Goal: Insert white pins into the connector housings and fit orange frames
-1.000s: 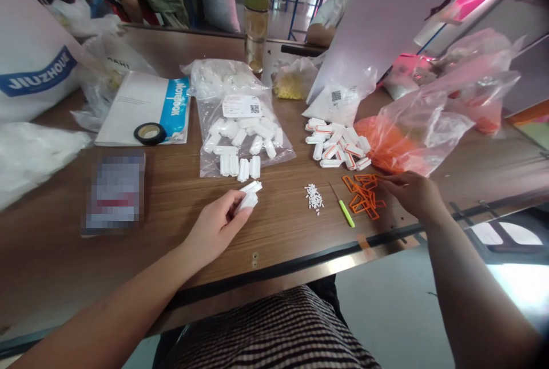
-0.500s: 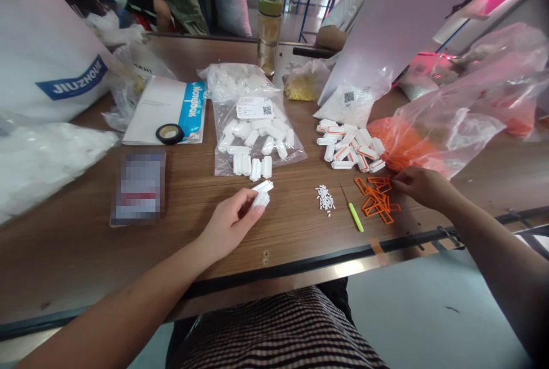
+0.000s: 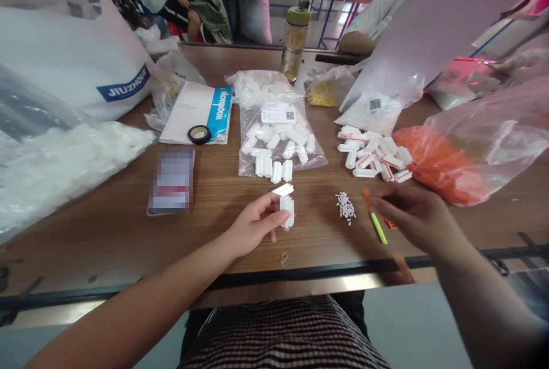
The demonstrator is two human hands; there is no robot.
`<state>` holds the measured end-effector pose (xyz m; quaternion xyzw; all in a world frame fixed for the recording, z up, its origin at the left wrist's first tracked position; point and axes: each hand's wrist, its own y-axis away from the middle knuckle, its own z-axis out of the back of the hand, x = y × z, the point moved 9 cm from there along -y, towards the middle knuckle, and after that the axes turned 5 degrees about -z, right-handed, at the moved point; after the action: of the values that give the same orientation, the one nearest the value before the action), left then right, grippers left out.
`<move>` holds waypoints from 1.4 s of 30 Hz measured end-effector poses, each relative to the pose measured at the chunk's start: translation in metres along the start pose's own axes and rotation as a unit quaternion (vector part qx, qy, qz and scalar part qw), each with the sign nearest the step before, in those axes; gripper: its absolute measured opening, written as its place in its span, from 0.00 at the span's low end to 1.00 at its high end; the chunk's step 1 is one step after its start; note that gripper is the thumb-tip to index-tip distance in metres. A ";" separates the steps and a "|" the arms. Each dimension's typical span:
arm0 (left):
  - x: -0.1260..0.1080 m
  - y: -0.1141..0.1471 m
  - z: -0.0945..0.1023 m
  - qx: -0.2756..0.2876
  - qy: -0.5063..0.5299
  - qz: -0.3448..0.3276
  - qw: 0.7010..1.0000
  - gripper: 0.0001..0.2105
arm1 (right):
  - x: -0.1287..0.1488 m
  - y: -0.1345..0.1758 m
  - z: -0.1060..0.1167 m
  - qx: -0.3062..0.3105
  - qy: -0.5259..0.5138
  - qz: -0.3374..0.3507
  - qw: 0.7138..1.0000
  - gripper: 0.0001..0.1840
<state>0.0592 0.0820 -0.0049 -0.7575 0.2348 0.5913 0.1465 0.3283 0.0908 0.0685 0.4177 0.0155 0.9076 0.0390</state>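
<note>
My left hand (image 3: 253, 223) pinches a white plastic housing (image 3: 287, 213) between thumb and fingers, just over the table. Right beyond it is another white piece (image 3: 283, 189); I cannot tell whether the fingers touch it. My right hand (image 3: 414, 214), smeared by motion, is closed on a thin orange frame (image 3: 366, 198). Below that frame lies a hooked tool's lime-green handle (image 3: 379, 229). My right hand mostly hides the loose orange frames (image 3: 390, 223) on the table. Between my hands is a small heap of white pins (image 3: 345, 207).
White housings with orange strips (image 3: 373, 154) lie in a pile before a bag of orange parts (image 3: 450, 157). An open bag (image 3: 315, 161) of white housings is in the middle. Leftward are a notebook (image 3: 189, 108), black tape (image 3: 199, 134) and a phone (image 3: 171, 183). A bottle (image 3: 295, 43) stands behind.
My right hand has lifted an orange frame from the loose ones and moved left toward the green tool. My left hand has turned the white housing upright. The camera view has shifted left.
</note>
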 end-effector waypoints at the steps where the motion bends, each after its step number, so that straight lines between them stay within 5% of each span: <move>1: 0.000 0.000 0.000 -0.001 0.006 0.003 1.000 0.14 | 0.015 0.004 -0.020 0.026 -0.030 0.022 0.999 0.14; 4: -0.003 0.002 0.001 -0.010 0.014 0.000 1.000 0.19 | 0.045 0.012 -0.064 0.054 -0.056 0.058 0.995 0.12; 9: -0.002 0.004 0.000 -0.012 0.016 -0.003 1.000 0.22 | 0.060 0.016 -0.092 0.019 -0.062 0.051 0.997 0.08; 25: 0.002 0.004 -0.004 0.000 -0.007 -0.026 1.000 0.13 | 0.100 0.045 -0.110 -0.057 0.023 0.182 0.981 0.05; 42: 0.002 0.004 0.000 -0.005 -0.045 -0.019 0.999 0.14 | 0.087 0.038 -0.115 -0.031 -0.027 0.148 0.988 0.05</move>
<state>0.0575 0.0778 -0.0069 -0.7352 0.2108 0.6229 0.1646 0.1822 0.0608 0.0620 0.4381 -0.0756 0.8919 -0.0825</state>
